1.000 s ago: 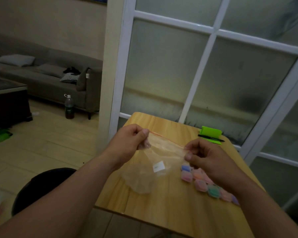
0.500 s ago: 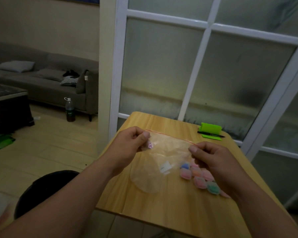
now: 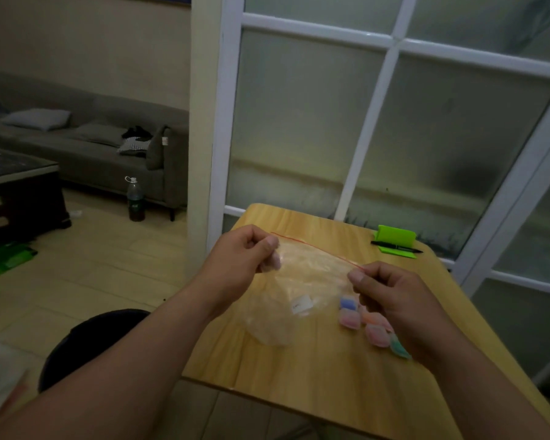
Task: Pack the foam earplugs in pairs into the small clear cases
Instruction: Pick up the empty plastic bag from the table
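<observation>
Cases point(image 3: 350, 319) on wooden table point(image 3: 299, 369) — sofa point(image 3: 86, 154), bottle point(image 3: 136, 200) beyond

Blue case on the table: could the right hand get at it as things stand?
Likely yes, once it lets go: the right hand and the left hand both pinch the bag. The blue case lies uncovered on the table, close by the right hand.

Left hand point(image 3: 242, 258): bare on my feed, with a short, plain thumbnail.
Right hand point(image 3: 391, 300): I see it bare as well, thumbnail short and plain.
Left forearm point(image 3: 146, 354): bare right down to the frame edge.
Right forearm point(image 3: 477, 385): bare likewise, into the lower corner.
</observation>
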### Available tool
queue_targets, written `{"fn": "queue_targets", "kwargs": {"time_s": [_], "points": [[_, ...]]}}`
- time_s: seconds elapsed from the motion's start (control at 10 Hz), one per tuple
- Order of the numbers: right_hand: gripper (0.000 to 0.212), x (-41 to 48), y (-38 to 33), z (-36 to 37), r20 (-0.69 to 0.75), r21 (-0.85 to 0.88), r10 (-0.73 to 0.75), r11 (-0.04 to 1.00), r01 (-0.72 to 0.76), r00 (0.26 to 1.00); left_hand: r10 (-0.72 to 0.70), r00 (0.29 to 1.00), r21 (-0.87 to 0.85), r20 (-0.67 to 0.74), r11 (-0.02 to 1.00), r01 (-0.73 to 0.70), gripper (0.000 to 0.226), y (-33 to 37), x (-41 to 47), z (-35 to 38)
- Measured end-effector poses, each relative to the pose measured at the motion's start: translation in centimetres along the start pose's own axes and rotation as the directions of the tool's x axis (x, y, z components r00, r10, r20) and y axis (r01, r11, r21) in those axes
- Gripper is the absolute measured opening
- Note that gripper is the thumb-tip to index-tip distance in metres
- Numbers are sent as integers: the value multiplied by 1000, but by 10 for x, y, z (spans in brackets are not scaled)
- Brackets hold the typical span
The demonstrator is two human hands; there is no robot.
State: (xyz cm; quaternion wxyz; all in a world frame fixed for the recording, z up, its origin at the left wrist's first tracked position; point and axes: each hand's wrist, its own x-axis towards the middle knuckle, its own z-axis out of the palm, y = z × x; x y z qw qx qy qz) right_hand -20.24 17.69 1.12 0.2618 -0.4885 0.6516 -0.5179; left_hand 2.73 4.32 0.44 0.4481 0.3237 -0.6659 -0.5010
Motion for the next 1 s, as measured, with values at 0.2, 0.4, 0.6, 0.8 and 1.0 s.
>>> {"fn": "queue_targets", "kwargs": {"time_s": [0.2, 0.4, 0.6, 0.8, 1.0], "points": [[16, 21, -15, 63, 74, 66, -64, 996, 59, 995, 42, 982, 67, -184, 997, -30, 21, 4, -4, -60], [10, 45, -47, 182, 234, -144, -268, 941, 306, 935, 6, 910, 356, -415, 921, 156, 15, -19, -38, -178], [6, 70, -59, 307, 487, -514, -281, 673, 532, 827, -198, 836, 292, -512, 875, 386, 10, -83, -77, -268], [9, 99, -34, 373, 653, -713, -23, 318, 625, 757, -409, 806, 358, -428, 742, 566, 12, -152, -73, -285], [16, 112, -14, 382, 644, -749, 135, 312, 584, 753, -606, 749, 734, -266, 377, 565, 29, -180, -62, -274]]}}
